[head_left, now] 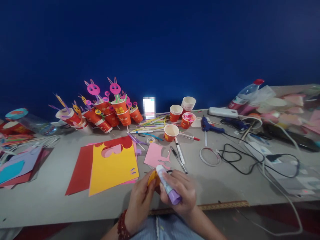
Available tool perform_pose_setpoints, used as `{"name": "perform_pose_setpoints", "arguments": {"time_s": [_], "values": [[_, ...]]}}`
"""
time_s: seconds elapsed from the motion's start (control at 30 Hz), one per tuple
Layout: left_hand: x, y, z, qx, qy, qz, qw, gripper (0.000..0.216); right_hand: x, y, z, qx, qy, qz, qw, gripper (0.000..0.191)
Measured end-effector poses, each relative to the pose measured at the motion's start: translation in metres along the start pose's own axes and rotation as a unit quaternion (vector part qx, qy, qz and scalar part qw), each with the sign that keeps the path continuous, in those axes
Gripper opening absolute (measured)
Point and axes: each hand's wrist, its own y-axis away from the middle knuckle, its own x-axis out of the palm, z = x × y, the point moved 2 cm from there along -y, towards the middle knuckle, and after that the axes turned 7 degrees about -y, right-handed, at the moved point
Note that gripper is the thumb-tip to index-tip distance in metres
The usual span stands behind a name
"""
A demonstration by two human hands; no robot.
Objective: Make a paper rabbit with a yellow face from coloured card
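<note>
Between the fingers of my left hand (141, 193) is a small piece of yellow-orange paper (151, 177), partly covered by the fingers. My right hand (183, 190) is wrapped round a glue stick (167, 185) with a pale barrel and a purple end. The glue stick's white end points up and left, close beside the paper; whether they touch I cannot tell. Just beyond my hands lie a cut pink paper sheet (153, 155), a black pen (177, 156) and a white marker (180, 150).
Yellow paper (112, 173) lies over red paper (79, 170) at left. Behind stand decorated red cups (122, 118) and a white-rimmed paper cup (171, 133). A blue glue gun (211, 127), a tape roll (210, 162) and black cable (237, 160) lie right. A ruler (222, 206) follows the front edge.
</note>
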Motion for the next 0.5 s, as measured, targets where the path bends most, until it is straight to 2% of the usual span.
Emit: {"name": "perform_pose_setpoints", "arguments": {"time_s": [0.13,0.33,0.5], "values": [[0.002,-0.002,0.003,-0.021,0.007,-0.005,1.000,0.038,-0.006,0.002,0.000,-0.009,0.009,-0.046,0.999,0.048],[0.001,-0.002,0.002,0.000,-0.006,-0.010,1.000,0.036,0.004,0.007,0.003,-0.004,-0.027,0.038,0.999,0.045],[-0.001,-0.003,0.000,0.005,-0.009,0.002,1.000,0.034,0.006,0.005,0.001,0.007,-0.010,0.030,0.999,0.041]]}}
